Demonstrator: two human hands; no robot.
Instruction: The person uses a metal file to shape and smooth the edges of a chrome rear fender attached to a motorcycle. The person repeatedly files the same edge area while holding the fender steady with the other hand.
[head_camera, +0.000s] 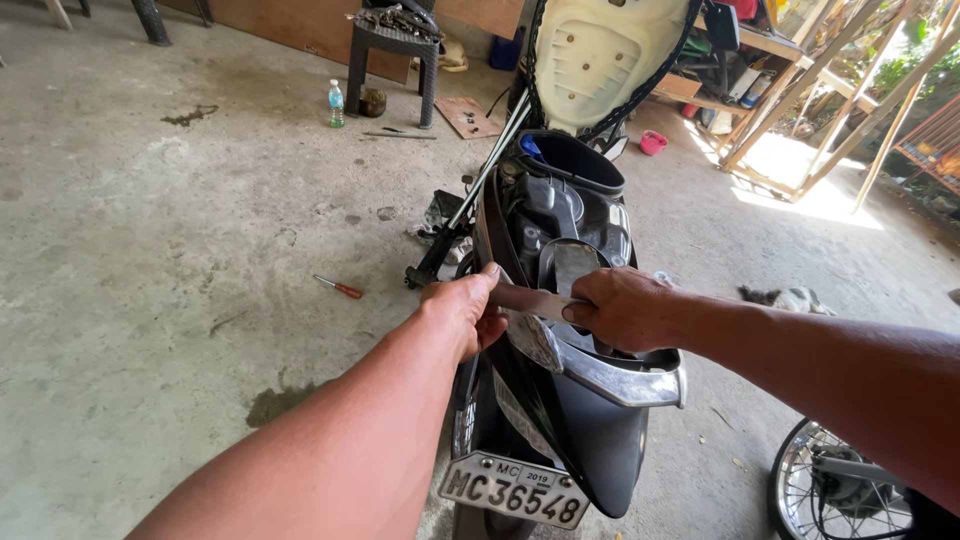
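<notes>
Looking down at the tail of a black scooter (560, 400), both hands on a flat grey metal strip (530, 299). My right hand (625, 308) is curled shut around one end, so that end is hidden under the fingers. My left hand (462, 310) pinches the other end, thumb on top; its fingertips are out of sight behind the strip. Strip lies across the rear bodywork, just above the chrome grab rail (625, 385), long axis running left to right, nearly level. Can't make out what sits under it. Raised seat (600, 55) is cut off at the top edge. Orange-handled screwdriver (338, 287) lies on the concrete floor (150, 250), well apart. Spoked wheel (835, 490) is cropped bottom right.
</notes>
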